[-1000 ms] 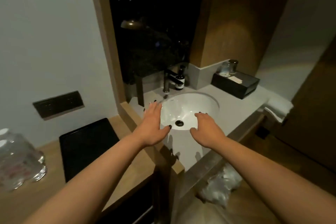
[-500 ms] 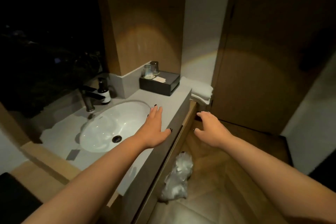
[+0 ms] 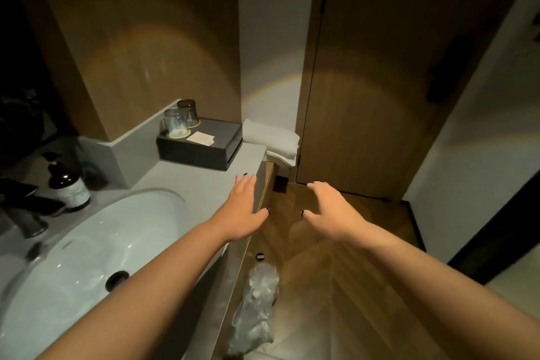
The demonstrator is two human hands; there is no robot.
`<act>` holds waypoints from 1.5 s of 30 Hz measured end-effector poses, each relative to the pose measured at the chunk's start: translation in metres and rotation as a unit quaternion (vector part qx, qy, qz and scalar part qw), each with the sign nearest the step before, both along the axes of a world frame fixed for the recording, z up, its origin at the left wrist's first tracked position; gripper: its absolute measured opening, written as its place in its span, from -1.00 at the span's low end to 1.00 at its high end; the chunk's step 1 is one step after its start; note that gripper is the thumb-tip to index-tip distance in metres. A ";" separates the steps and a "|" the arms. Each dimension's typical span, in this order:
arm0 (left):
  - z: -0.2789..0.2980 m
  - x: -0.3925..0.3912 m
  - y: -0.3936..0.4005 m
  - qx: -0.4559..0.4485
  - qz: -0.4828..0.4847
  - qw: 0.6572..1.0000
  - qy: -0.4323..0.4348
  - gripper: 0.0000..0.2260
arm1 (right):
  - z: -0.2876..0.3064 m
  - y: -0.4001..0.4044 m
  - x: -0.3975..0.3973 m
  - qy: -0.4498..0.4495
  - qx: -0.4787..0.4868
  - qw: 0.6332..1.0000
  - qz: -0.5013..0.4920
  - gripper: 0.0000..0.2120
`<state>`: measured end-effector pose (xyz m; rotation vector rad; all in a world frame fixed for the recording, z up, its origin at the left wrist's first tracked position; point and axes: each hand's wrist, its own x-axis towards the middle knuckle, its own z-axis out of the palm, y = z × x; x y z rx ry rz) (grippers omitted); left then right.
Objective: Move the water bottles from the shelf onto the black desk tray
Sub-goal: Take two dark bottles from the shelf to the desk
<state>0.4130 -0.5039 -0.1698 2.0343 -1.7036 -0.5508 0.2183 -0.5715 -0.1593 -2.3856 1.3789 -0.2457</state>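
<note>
No water bottles, shelf or black desk tray are in view. My left hand is stretched out flat with straight fingers over the right end of the grey vanity counter, holding nothing. My right hand hovers over the wooden floor to the right of the counter, fingers spread and slightly bent, also holding nothing. Both forearms reach in from the bottom of the head view.
A white sink basin lies at lower left with a dark faucet and a pump bottle. A black box carries two glasses. Folded white towels sit beyond it. A clear plastic bag hangs below the counter. A wooden door stands ahead.
The view has swung right, away from the desk, black tray and bottles, past the sink toward the wooden door. Both hands stayed outstretched and moved right with it.
</note>
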 end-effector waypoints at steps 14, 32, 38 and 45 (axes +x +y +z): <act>-0.042 0.034 -0.187 0.053 -0.019 0.998 0.020 -0.33 | -0.038 -0.178 0.056 0.010 0.047 0.999 -0.020 -0.35; -0.061 -0.076 -0.442 0.042 0.139 0.972 0.184 -0.35 | -0.058 -0.452 -0.040 0.027 0.112 0.990 0.082 -0.31; -0.070 -0.050 -0.502 0.029 0.170 0.971 0.164 -0.36 | -0.067 -0.521 -0.026 0.023 0.132 0.986 0.101 -0.32; -0.094 0.006 -0.582 0.052 0.214 0.962 0.161 -0.36 | -0.077 -0.611 0.032 0.021 0.145 0.979 0.139 -0.34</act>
